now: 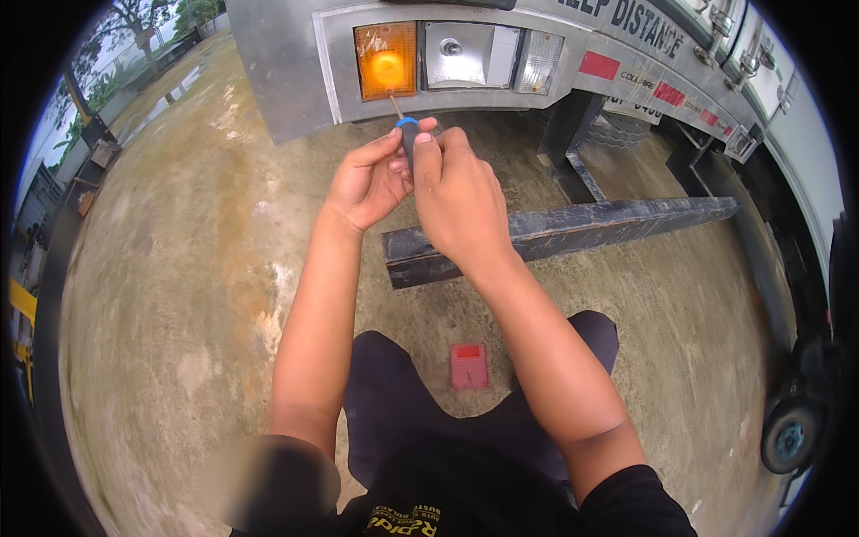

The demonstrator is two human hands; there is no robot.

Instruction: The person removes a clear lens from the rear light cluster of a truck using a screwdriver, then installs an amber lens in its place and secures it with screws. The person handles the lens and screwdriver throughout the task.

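Observation:
My right hand (461, 192) is wrapped round the dark handle of a screwdriver (409, 134) with a blue collar. My left hand (367, 183) steadies the same handle near the collar, thumb and fingers closed about it. The shaft points away from me, its tip at the lower edge of a lit amber lens (386, 58). Beside that lens, a silver reflector (492, 67) with a bulb is exposed, no lens over it. Further right sits a clear lens (540, 63). A loose red lens (469, 367) lies on the ground between my knees.
The lamps are set in the metal rear panel (277, 67) of a truck. Below it, a long dark steel bar (573, 231) runs across to the right. Concrete ground (179, 268) spreads to the left. A wheel (790, 438) stands at the far right.

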